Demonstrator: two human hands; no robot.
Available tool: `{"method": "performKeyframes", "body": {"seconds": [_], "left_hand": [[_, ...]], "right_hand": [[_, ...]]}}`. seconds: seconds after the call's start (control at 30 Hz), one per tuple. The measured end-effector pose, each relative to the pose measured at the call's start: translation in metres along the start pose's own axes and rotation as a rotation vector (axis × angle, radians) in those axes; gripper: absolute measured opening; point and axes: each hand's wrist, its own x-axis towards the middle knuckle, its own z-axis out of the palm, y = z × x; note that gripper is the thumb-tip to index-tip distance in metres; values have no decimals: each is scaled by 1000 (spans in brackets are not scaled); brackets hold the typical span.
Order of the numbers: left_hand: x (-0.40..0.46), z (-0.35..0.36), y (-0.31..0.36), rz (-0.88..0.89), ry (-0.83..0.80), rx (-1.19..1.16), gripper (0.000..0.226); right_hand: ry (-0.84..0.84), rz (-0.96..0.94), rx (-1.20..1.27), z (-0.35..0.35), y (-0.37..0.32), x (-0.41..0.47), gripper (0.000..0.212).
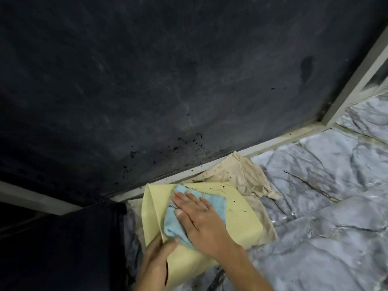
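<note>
A pale yellow flat panel [241,215] lies on the marbled floor, marked with black specks near its far edge. A light blue cloth [174,225] lies on top of it. My right hand [199,221] presses flat on the blue cloth with its fingers straight. At the panel's near left corner my left hand [157,259] grips the edge, thumb on top.
A stained beige rag [247,175] lies under and behind the yellow panel. A large dark sooty pane [147,80] in a pale frame [231,156] rises behind it. Grey marbled floor [325,206] spreads to the right; a dark block [63,248] stands at the left.
</note>
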Motion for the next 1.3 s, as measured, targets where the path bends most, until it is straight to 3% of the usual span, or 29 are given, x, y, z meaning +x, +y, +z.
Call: {"method": "performKeyframes", "body": {"seconds": [0.1,0.23,0.33,0.43,0.5,0.63,0.7,0.77,0.93,1.03,1.17,1.23,1.3], "left_hand": [[15,1,-20,78,49,-54,40],[13,-3,-45,100,119,-18,25],[17,-5,-54,71,141,-19,19],[17,-9,-57,61,138,-14,37],[17,-8,-52,97,135,12,41],[19,-1,-47,180,100,67,69],[16,2,-43,192,109,70,69],[16,2,-44,166,138,65,58],[19,-2,-49,82,101,14,46],[15,-2,-48,99,117,36,39],[13,1,-46,151,127,110,51],[14,1,-50,112,145,91,38],[15,2,-51,85,139,56,28]], "right_hand": [[30,30,-90,17,7,-13,66],[67,245,-178,14,51,-13,51],[96,441,-223,4,79,0,52],[70,574,-235,4,72,9,55],[20,516,-284,9,49,16,58],[-62,172,-169,25,-17,46,58],[-74,45,-117,24,-25,51,56],[-42,64,-136,16,3,42,55],[-5,492,-204,-16,87,38,53],[-87,378,-239,5,43,52,57],[-44,103,-117,29,-21,50,54],[-4,129,-116,19,4,41,51],[51,279,-145,2,53,29,54]]}}
